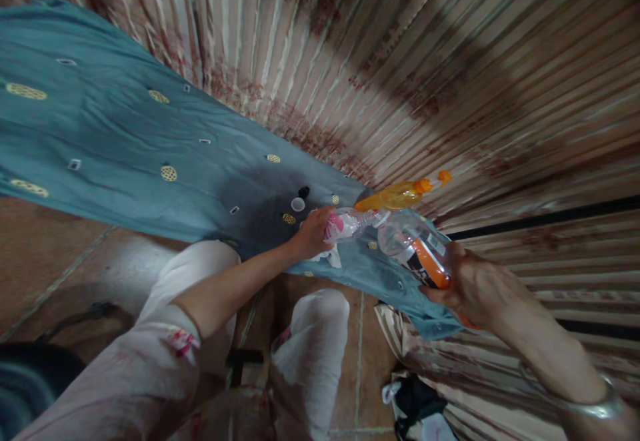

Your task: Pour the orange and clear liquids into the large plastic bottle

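My left hand point(316, 233) is wrapped round a small clear plastic bottle point(353, 223) with a pink label. In my right hand point(473, 287) is a larger clear plastic bottle point(400, 235) with an orange and black label, tilted on its side. The two bottles' necks meet end to end, mouth to mouth as far as I can see. Just behind them lies an orange bottle point(393, 197) with an orange top. Beyond my left hand are a white cap point(298, 204) and a black cap point(304, 192). White tissue point(333, 256) shows under my left hand.
A teal cloth with pineapple prints point(115, 134) covers the long narrow surface. Pleated patterned curtains point(310, 47) hang along its far side. A dark bar point(545, 217) runs at the right. Black and white items point(417, 401) lie on the tiled floor point(367, 361).
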The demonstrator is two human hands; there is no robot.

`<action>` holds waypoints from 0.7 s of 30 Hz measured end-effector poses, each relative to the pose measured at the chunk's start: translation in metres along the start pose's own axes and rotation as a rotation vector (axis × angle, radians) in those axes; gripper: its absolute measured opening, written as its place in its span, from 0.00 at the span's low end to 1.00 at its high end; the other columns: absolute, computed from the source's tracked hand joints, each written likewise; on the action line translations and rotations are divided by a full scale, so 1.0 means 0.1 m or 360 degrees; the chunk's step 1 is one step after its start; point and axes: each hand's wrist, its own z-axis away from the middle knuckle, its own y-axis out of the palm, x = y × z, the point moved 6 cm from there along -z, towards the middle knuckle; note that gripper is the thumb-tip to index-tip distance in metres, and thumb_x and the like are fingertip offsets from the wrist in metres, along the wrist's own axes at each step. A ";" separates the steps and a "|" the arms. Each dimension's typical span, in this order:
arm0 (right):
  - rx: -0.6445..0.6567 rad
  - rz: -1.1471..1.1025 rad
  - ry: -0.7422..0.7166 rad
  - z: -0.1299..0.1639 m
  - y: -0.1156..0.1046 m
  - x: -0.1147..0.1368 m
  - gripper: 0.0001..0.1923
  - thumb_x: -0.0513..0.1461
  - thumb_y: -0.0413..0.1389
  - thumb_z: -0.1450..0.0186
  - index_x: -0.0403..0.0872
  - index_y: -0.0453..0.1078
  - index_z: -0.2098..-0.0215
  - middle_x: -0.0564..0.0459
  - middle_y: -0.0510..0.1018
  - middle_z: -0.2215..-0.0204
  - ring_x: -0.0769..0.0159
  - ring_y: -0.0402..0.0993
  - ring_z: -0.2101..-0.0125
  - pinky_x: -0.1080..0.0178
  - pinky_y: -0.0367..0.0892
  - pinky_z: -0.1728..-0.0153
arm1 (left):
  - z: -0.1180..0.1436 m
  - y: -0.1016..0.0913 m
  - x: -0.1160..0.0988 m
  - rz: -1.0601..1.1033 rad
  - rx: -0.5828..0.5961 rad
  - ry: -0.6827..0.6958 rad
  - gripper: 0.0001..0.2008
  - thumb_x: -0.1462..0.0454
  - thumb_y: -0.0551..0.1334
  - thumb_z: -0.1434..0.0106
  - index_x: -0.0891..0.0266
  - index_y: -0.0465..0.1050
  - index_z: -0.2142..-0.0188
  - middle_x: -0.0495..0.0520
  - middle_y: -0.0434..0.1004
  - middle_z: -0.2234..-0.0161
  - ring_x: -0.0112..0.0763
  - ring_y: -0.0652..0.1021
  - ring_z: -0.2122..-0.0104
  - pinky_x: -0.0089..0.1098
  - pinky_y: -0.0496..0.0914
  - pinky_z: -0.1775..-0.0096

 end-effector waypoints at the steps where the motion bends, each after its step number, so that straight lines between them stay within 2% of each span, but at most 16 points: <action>1: 0.0002 0.0000 -0.0002 0.00 0.00 0.00 0.14 0.43 0.74 0.29 0.48 0.77 0.51 0.41 0.88 0.72 0.38 0.93 0.69 0.57 0.71 0.70 | 0.00 0.00 0.00 -0.0003 0.0004 -0.0019 0.49 0.69 0.81 0.46 0.56 0.78 0.24 0.66 0.86 0.24 0.67 0.85 0.23 0.67 0.81 0.19; 4: -0.0005 -0.0025 -0.0001 0.01 -0.01 0.00 0.16 0.42 0.75 0.29 0.47 0.78 0.50 0.42 0.88 0.72 0.38 0.93 0.69 0.57 0.72 0.70 | 0.00 0.00 0.00 -0.0015 0.0021 -0.0031 0.50 0.71 0.81 0.47 0.57 0.78 0.24 0.68 0.85 0.23 0.67 0.84 0.22 0.66 0.79 0.17; 7: -0.0005 -0.0064 0.0010 0.00 0.01 0.00 0.16 0.42 0.75 0.30 0.47 0.77 0.49 0.42 0.89 0.72 0.39 0.93 0.69 0.57 0.72 0.70 | 0.00 0.00 0.00 -0.0033 0.0041 -0.0012 0.50 0.70 0.81 0.46 0.58 0.77 0.24 0.70 0.84 0.22 0.69 0.83 0.21 0.70 0.78 0.17; 10: -0.0010 -0.0046 0.0016 0.01 0.04 -0.02 0.16 0.42 0.74 0.29 0.49 0.76 0.50 0.44 0.88 0.72 0.40 0.92 0.69 0.58 0.70 0.69 | 0.00 0.00 0.03 -0.0030 0.0008 -0.0004 0.49 0.69 0.81 0.45 0.56 0.77 0.24 0.68 0.86 0.23 0.69 0.84 0.23 0.72 0.79 0.19; 16: -0.0099 -0.0063 -0.0068 0.03 0.08 -0.06 0.16 0.46 0.75 0.28 0.49 0.76 0.51 0.48 0.84 0.74 0.44 0.89 0.72 0.58 0.64 0.70 | 0.00 0.01 0.03 -0.0015 -0.0015 0.0023 0.49 0.70 0.81 0.46 0.55 0.78 0.24 0.66 0.87 0.25 0.66 0.85 0.24 0.67 0.81 0.19; 21: 0.0009 -0.0036 -0.0002 0.00 0.03 -0.01 0.16 0.43 0.74 0.28 0.48 0.75 0.50 0.46 0.86 0.72 0.43 0.92 0.69 0.58 0.65 0.69 | 0.01 0.00 0.02 -0.0029 -0.0007 0.0014 0.50 0.70 0.81 0.47 0.57 0.77 0.24 0.67 0.87 0.25 0.68 0.85 0.24 0.68 0.81 0.19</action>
